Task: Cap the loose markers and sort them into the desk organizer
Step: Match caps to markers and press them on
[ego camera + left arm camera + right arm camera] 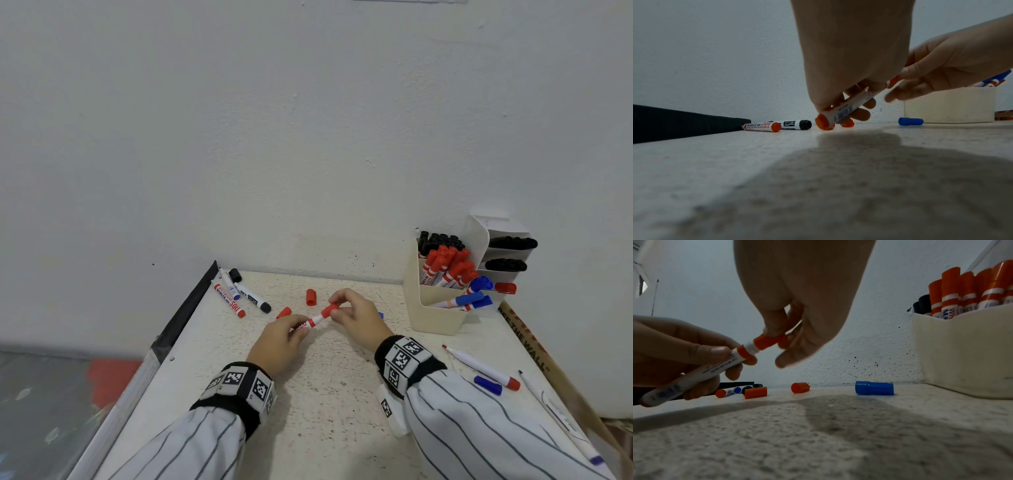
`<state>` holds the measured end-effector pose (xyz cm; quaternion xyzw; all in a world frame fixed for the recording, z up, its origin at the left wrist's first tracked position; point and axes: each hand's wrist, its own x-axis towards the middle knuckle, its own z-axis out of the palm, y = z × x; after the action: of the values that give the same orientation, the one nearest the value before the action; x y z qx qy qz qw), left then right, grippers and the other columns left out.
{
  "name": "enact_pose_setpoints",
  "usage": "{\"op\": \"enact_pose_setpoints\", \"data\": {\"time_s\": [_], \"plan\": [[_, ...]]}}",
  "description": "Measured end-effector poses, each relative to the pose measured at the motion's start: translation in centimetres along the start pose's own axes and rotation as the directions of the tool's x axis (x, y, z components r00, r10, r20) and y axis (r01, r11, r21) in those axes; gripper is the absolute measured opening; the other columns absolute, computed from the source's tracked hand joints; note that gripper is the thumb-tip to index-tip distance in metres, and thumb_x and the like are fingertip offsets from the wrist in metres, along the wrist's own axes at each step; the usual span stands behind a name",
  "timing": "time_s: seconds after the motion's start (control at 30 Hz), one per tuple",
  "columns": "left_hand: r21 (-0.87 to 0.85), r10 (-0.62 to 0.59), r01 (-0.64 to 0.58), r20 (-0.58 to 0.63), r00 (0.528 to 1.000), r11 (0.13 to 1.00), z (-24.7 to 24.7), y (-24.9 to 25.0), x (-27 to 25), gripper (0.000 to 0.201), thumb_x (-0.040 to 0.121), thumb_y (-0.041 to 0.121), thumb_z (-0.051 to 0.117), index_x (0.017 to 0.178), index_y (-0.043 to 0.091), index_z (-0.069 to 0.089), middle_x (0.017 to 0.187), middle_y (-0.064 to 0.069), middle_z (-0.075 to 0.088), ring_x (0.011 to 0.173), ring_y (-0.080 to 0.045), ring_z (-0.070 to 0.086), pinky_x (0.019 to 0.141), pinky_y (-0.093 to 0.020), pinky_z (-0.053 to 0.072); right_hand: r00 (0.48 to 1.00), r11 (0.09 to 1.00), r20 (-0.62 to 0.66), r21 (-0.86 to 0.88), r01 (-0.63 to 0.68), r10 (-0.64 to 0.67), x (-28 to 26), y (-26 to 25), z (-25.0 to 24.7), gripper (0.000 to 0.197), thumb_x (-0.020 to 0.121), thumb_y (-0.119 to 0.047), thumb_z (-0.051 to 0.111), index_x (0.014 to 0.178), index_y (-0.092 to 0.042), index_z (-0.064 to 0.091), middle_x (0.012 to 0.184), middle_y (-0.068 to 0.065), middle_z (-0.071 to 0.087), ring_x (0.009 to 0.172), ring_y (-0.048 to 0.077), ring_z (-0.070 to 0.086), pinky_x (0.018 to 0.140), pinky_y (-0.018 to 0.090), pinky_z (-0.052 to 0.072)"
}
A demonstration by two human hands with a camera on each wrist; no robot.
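My left hand (289, 334) grips the white barrel of a red marker (310, 322) just above the table. My right hand (346, 310) pinches the red cap (329, 309) seated on the marker's tip. In the right wrist view the cap (770, 340) sits over the marker's (701, 373) neck, with thumb and fingers round it. The left wrist view shows the marker's red tail end (823, 124) near the tabletop. The cream desk organizer (438, 315) stands at the back right, holding black, red and blue markers.
Two loose red caps (311, 297) (284, 312) and a blue cap (874, 388) lie behind the hands. Three markers (239, 294) and a black cap (235, 275) lie at the back left. An uncapped red marker (479, 367), a blue cap (488, 385) and another marker (561, 421) lie right.
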<state>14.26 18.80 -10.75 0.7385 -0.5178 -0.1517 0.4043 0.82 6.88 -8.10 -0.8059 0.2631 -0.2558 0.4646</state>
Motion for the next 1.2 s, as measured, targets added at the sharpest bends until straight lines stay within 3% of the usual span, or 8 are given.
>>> {"op": "enact_pose_setpoints", "data": {"time_s": [0.17,0.33,0.47,0.57,0.67,0.83,1.1,1.2], "plan": [[0.025,0.037,-0.040,0.113,0.993,0.999,-0.3,1.1,-0.3,0.022,0.092,0.022,0.055,0.113,0.018,0.063,0.079,0.009,0.058,0.064,0.000,0.046,0.058,-0.010,0.035,0.997,0.989,0.054,-0.142,-0.041,0.049,-1.2,-0.2,-0.7,0.004,0.092,-0.023,0.054,0.088,-0.023,0.056,0.081,-0.002,0.058,0.064,0.010,0.048,0.062,0.020,0.042],[0.112,0.076,-0.088,0.113,0.991,0.990,-0.6,3.0,-0.2,0.031,0.077,0.020,0.074,0.100,0.029,0.056,0.092,0.009,0.053,0.076,-0.001,0.047,0.069,-0.013,0.039,0.988,0.947,0.045,-0.295,-0.126,0.145,-2.1,-0.6,-1.8,0.046,0.097,-0.047,0.032,0.061,-0.021,0.040,0.060,-0.003,0.040,0.056,0.014,0.037,0.057,0.029,0.030],[0.338,0.204,-0.214,0.065,0.977,0.916,-0.2,5.0,-0.8,0.024,0.090,0.033,0.057,0.112,0.025,0.062,0.096,0.009,0.065,0.082,-0.005,0.055,0.068,-0.016,0.041,0.984,0.946,-0.026,-0.272,-0.177,0.177,-2.5,-0.9,-2.8,0.052,0.098,-0.045,0.030,0.054,-0.019,0.034,0.056,-0.002,0.037,0.052,0.013,0.035,0.054,0.027,0.027],[0.379,0.203,-0.225,0.097,0.974,0.898,0.6,6.8,-1.3,0.022,0.096,0.036,0.044,0.103,0.024,0.061,0.072,0.009,0.057,0.065,-0.008,0.050,0.054,-0.020,0.035,0.982,0.964,-0.073,-0.191,-0.183,0.172,-2.9,-1.1,-3.8,0.051,0.099,-0.039,0.032,0.054,-0.017,0.036,0.053,-0.001,0.037,0.051,0.014,0.037,0.055,0.029,0.029],[0.239,0.108,-0.152,0.187,0.976,0.959,1.1,8.1,-1.3,0.021,0.097,0.033,0.042,0.083,0.023,0.054,0.060,0.009,0.046,0.054,-0.010,0.042,0.053,-0.026,0.033,0.986,0.969,-0.064,-0.187,-0.164,0.154,-3.2,-1.2,-4.7,0.047,0.100,-0.034,0.031,0.060,-0.012,0.040,0.053,0.001,0.037,0.051,0.015,0.036,0.056,0.029,0.029],[-0.042,-0.058,0.079,0.359,0.931,0.996,0.6,10.2,-1.2,0.028,0.099,0.032,0.038,0.082,0.020,0.058,0.066,0.004,0.047,0.046,-0.008,0.035,0.042,-0.017,0.029,0.993,0.986,-0.040,-0.117,-0.116,0.112,-4.1,-1.4,-5.5,0.045,0.101,-0.030,0.029,0.060,-0.012,0.038,0.051,0.002,0.037,0.048,0.013,0.034,0.057,0.028,0.032],[-0.368,-0.180,0.495,0.630,0.755,0.787,0.9,10.9,-2.1,0.040,0.099,0.047,0.027,0.073,0.020,0.041,0.052,0.009,0.025,0.036,-0.004,0.016,0.034,-0.011,0.013,0.997,0.991,0.032,-0.115,0.074,-0.070,-5.3,-1.5,-6.1,0.042,0.101,-0.022,0.030,0.060,-0.018,0.038,0.053,-0.003,0.036,0.045,0.004,0.035,0.051,0.017,0.027],[-0.413,-0.141,0.476,0.622,0.770,0.777,1.5,10.7,-1.7,0.039,0.099,0.044,0.030,0.075,0.018,0.046,0.050,0.009,0.029,0.035,-0.004,0.021,0.034,-0.014,0.018,0.993,0.977,0.078,-0.184,0.104,-0.090,-4.9,-1.7,-6.9,0.038,0.101,-0.023,0.031,0.064,-0.020,0.037,0.059,-0.005,0.036,0.050,0.003,0.036,0.055,0.018,0.028]]}}
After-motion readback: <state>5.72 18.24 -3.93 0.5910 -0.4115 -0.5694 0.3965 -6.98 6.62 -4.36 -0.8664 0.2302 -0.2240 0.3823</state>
